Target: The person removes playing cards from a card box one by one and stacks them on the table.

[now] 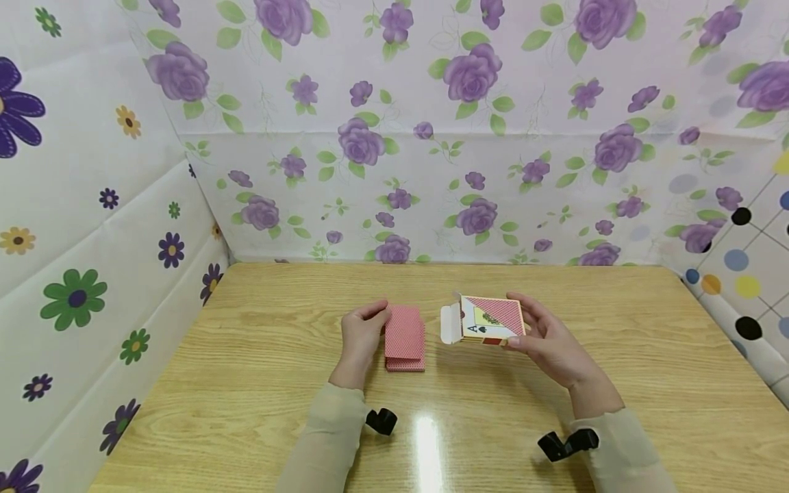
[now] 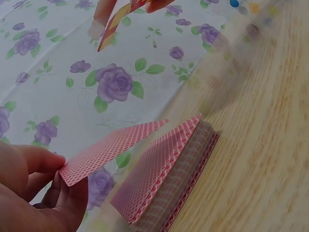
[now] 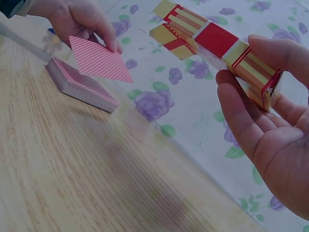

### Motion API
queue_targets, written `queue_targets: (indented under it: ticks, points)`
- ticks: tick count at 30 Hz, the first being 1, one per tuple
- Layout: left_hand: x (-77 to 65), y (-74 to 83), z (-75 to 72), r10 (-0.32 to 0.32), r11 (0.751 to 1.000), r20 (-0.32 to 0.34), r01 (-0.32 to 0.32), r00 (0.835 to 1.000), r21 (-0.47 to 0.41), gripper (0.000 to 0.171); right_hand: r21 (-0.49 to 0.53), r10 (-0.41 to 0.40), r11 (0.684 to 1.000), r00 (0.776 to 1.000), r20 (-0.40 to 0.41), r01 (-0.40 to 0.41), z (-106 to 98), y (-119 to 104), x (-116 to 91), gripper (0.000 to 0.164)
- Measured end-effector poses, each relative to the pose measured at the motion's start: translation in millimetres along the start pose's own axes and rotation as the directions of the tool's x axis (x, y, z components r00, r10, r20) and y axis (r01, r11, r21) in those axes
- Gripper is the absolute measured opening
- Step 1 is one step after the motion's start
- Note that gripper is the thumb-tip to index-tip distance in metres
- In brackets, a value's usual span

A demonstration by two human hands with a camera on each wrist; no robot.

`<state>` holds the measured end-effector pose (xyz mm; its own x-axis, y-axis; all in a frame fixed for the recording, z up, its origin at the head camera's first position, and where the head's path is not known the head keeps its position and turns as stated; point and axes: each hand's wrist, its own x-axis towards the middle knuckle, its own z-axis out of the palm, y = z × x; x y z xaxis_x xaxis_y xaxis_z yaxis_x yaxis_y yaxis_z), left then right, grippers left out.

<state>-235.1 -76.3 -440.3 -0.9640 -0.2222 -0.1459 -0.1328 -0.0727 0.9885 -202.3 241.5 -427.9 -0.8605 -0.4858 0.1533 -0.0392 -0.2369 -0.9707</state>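
Note:
My left hand (image 1: 362, 337) pinches a red-patterned playing card (image 2: 113, 149) by its edge, between thumb and fingers. That card is tilted above a deck of cards (image 2: 166, 179), which lies face down on the table in a neat stack; in the head view the card overlaps most of the deck. Over to the right, my right hand (image 1: 550, 340) grips a card box (image 1: 493, 319) by its far end, thumb on one side and fingers on the other. The box is raised off the table, an ace of spades printed on it, and its white flap (image 1: 451, 324) stands open toward the deck.
The wooden table (image 1: 246, 383) runs back to a flowered cloth (image 1: 407, 171), with another patterned cloth (image 1: 98, 274) along the left side. A black wrist camera (image 1: 381, 421) sits by the left sleeve, and a second black camera (image 1: 567, 444) by the right one.

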Motion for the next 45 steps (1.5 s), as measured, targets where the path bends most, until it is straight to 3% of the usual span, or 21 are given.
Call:
queue_targets:
  ticks: [7, 14, 24, 35, 45]
  points:
    - [1.2, -3.6, -0.5, -0.020, 0.999, 0.028, 0.019, 0.999, 0.028, 0.029, 0.003, 0.005, 1.000, 1.000, 0.001, -0.005, -1, 0, -1, 0.074]
    - [2.6, -8.2, -0.1, 0.029, 0.990, 0.014, -0.031, 0.999, 0.140, 0.026, 0.005, -0.013, 1.000, 1.000, 0.009, 0.012, -1, 0, -1, 0.073]
    - [2.7, -12.2, 0.7, 0.110, 0.951, 0.003, -0.106, 0.994, 0.289, 0.022, 0.005, -0.006, 1.000, 1.000, -0.001, 0.006, -1, 0, -1, 0.073]
    - [4.0, -17.3, 2.4, 0.215, 0.881, 0.010, -0.198, 0.977, 0.429, 0.020, 0.004, -0.010, 1.000, 1.000, -0.006, 0.010, -1, 0, 0, 0.072]
    - [3.9, -20.3, 2.9, 0.229, 0.865, 0.030, -0.217, 0.973, 0.453, 0.020, 0.002, -0.002, 1.000, 1.000, -0.006, 0.002, 0, -1, 0, 0.072]
